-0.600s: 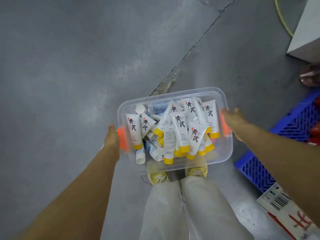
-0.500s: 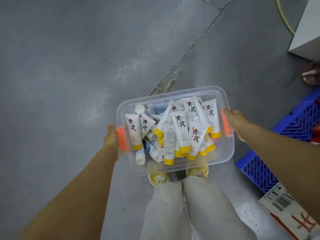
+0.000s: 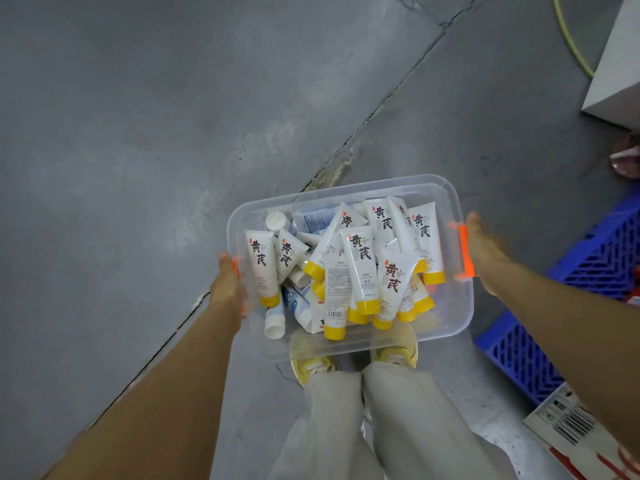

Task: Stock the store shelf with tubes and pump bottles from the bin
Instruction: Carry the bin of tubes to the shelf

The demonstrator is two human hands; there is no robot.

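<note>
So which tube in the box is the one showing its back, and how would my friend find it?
Start at the clear plastic bin that the left hand and right hand carry by its orange handles. Look at the pile of white tubes with yellow caps, near the front middle. The back-facing tube shows only small print and a barcode, while its neighbours show big dark characters.

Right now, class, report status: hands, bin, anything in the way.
Left hand and right hand grip the bin by its orange handles. Tubes inside. Blue crate close on the right.
</note>
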